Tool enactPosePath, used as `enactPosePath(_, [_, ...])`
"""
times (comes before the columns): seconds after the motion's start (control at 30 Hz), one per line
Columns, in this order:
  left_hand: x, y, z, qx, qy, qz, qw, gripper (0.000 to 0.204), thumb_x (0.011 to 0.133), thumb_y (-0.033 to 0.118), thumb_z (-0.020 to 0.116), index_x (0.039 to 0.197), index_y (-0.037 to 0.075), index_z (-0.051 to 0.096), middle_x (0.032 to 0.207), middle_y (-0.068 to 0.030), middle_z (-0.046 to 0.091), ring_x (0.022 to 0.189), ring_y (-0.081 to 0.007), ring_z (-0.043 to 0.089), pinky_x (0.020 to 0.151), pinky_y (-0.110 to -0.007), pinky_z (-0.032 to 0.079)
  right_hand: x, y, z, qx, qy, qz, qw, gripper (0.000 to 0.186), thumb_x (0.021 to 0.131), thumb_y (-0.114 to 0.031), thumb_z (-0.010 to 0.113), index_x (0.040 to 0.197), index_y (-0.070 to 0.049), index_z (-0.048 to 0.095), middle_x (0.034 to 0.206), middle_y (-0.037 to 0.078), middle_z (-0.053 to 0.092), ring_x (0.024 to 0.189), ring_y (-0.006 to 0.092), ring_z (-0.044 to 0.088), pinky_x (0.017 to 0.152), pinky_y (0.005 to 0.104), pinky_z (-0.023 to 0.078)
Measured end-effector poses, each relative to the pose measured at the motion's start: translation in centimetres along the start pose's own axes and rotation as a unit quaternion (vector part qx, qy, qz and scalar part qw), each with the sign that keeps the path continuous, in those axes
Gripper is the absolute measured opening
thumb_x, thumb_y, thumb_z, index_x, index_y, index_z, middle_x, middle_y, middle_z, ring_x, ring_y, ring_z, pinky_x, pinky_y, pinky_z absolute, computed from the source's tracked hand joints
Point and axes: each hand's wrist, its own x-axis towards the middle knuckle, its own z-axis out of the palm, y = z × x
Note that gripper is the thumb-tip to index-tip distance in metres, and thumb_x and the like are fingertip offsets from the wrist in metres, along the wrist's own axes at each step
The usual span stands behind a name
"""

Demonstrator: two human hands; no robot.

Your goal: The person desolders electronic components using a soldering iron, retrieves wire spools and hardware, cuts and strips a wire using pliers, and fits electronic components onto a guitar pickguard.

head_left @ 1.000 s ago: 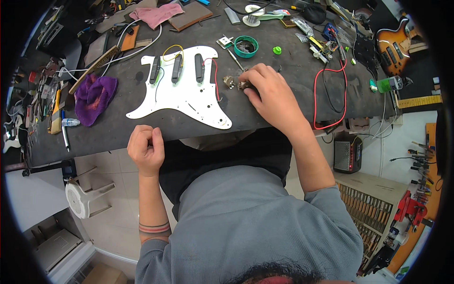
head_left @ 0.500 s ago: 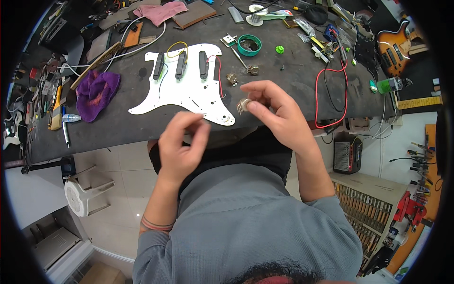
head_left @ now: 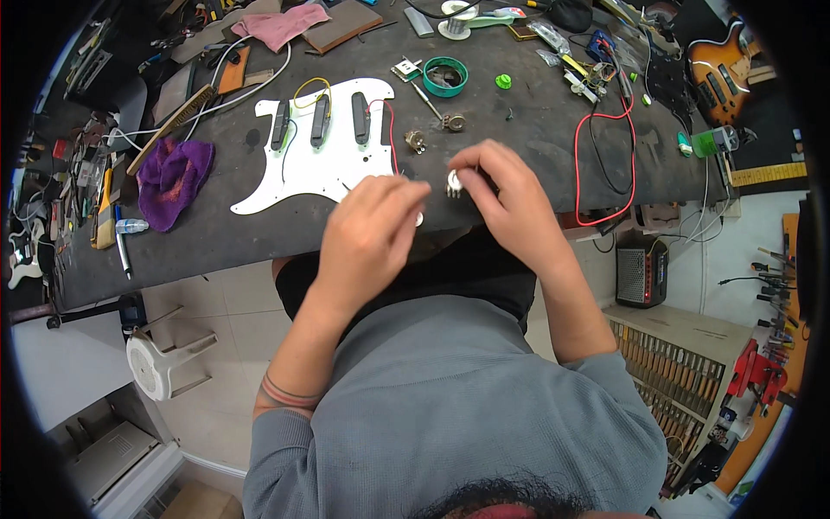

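The right hand [head_left: 510,195] pinches a potentiometer [head_left: 454,182] between thumb and fingertips, holding it just right of the white pickguard [head_left: 311,169], its lugs pointing toward the person. Half a second ago the part looked tilted; now its pale face shows, so it has been turned in the grip. The left hand [head_left: 363,238] has moved farther in over the pickguard's near right corner, bringing both hands close together with the potentiometer near the gap. Its fingers are curled, thumb close to forefinger; whether they hold anything small I cannot tell. The wrists are raised, the forearms slanting inward.

Two more potentiometers, one nearer [head_left: 416,142] and one farther [head_left: 453,123], lie right of the pickguard, with a green ring-shaped tub [head_left: 466,78] beyond them. Three black pickups [head_left: 321,121] sit on the pickguard; a purple cloth [head_left: 175,177] lies to its left.
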Motion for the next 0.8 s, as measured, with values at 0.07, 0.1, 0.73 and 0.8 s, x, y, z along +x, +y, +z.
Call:
enactPosePath(0.07, [2.7, -0.8, -0.5, 0.031, 0.006, 0.003, 1.0, 0.033, 0.091, -0.005, 0.08, 0.123, 0.004, 0.077, 0.113, -0.0125, 0.074, 0.104, -0.0354, 0.069, 0.09, -0.045, 0.057, 1.4, 1.2, -0.1, -0.15, 0.037, -0.116, 0.981, 0.012, 0.102, -0.005, 0.072, 0.114, -0.005, 0.072, 0.105, 0.009, 0.072, 0.099, 0.0319, 0.067, 0.09, 0.0448, 0.054])
enactPosePath(0.1, [4.1, -1.0, -0.4, 0.055, -0.013, -0.013, 0.998, 0.033, 0.092, -0.002, 0.08, 0.124, 0.005, 0.078, 0.116, -0.0107, 0.073, 0.109, -0.0342, 0.067, 0.095, -0.046, 0.054, 1.9, 1.8, 0.2, -0.176, 0.049, -0.135, 0.974, 0.013, 0.1, -0.005, 0.073, 0.112, -0.008, 0.073, 0.106, 0.005, 0.072, 0.103, 0.0296, 0.065, 0.09, 0.0449, 0.051])
enactPosePath(0.73, [4.0, 0.9, -1.8, -0.024, -0.015, -0.034, 0.999, 0.033, 0.088, -0.005, 0.084, 0.118, 0.004, 0.075, 0.111, -0.011, 0.071, 0.099, -0.0286, 0.071, 0.085, -0.04, 0.057, 0.3, -2.0, 0.2, -0.102, 0.108, -0.121, 0.982, 0.013, 0.096, -0.01, 0.08, 0.108, -0.01, 0.076, 0.101, 0.001, 0.073, 0.101, 0.0246, 0.066, 0.093, 0.0407, 0.042])
enactPosePath(0.8, [3.0, 1.8, -1.7, -0.016, -0.002, -0.032, 0.999, 0.035, 0.086, -0.007, 0.086, 0.118, 0.003, 0.076, 0.11, -0.0113, 0.071, 0.098, -0.0277, 0.072, 0.082, -0.038, 0.058, 0.1, -2.6, 0.7, -0.071, 0.082, -0.124, 0.986, 0.009, 0.095, -0.011, 0.081, 0.103, -0.01, 0.075, 0.097, 0.001, 0.072, 0.098, 0.0238, 0.066, 0.092, 0.0406, 0.042])
